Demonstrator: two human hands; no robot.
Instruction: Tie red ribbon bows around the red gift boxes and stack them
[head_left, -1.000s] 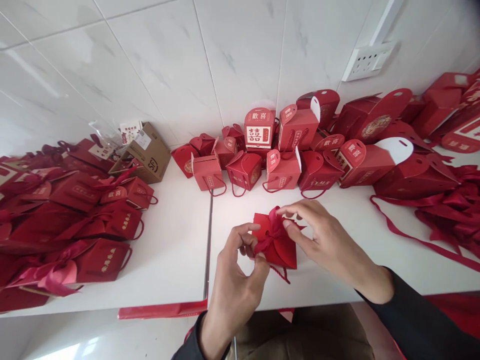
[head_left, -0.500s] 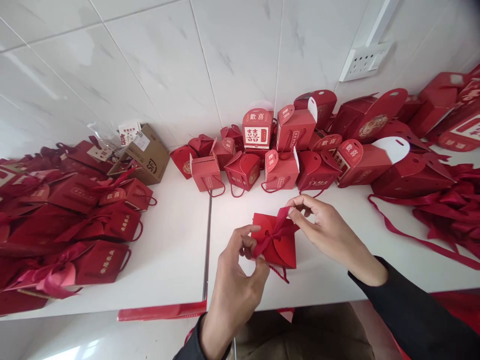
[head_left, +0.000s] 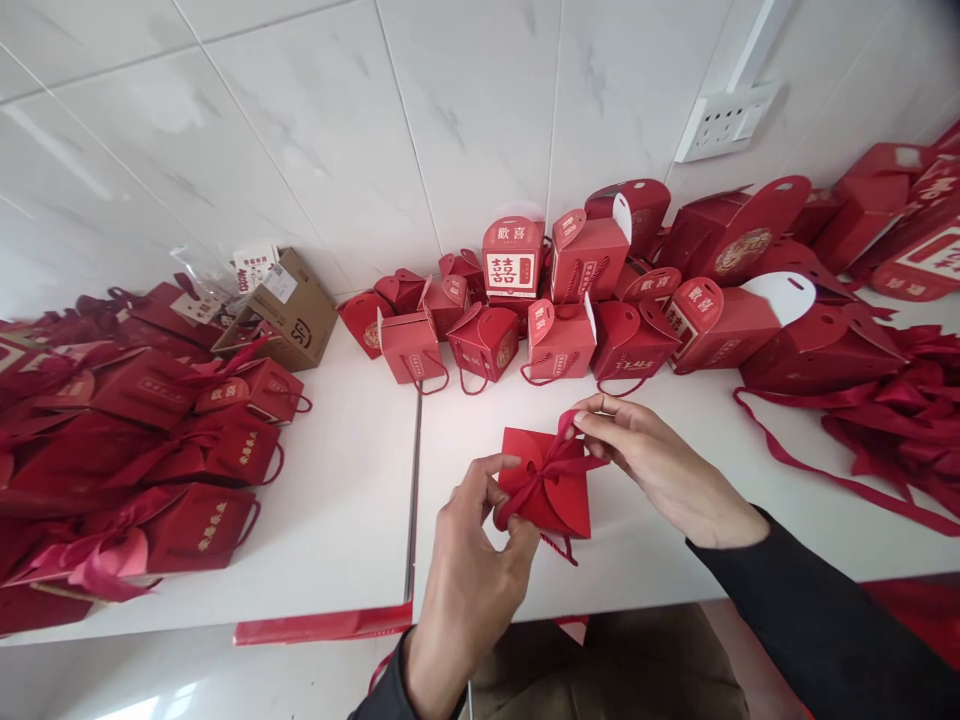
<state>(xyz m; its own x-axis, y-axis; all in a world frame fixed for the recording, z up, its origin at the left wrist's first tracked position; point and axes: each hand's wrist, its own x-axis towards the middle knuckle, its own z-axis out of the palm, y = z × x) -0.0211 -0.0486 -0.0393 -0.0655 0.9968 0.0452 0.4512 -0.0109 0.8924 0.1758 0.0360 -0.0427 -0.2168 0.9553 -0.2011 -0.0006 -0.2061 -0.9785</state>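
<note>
A small red gift box [head_left: 556, 494] with scalloped top flaps stands on the white table [head_left: 352, 510] in front of me. A red ribbon [head_left: 553, 466] crosses its top. My left hand [head_left: 472, 570] pinches the ribbon's lower left end at the box's near corner. My right hand [head_left: 651, 462] pinches the ribbon's upper right end beside the box's far corner. A twisted red cord handle [head_left: 559, 548] hangs from the box's front.
A row of open red boxes [head_left: 559, 340] lines the tiled wall. Ribboned red boxes [head_left: 150, 450] pile up at the left beside a brown carton [head_left: 289, 310]. Loose red ribbons [head_left: 885, 440] lie at the right. A white wall socket [head_left: 716, 122] sits above.
My right hand has closed from a loose spread to a pinch on the ribbon and drawn it towards the upper right. The left hand has kept its pinch almost in place.
</note>
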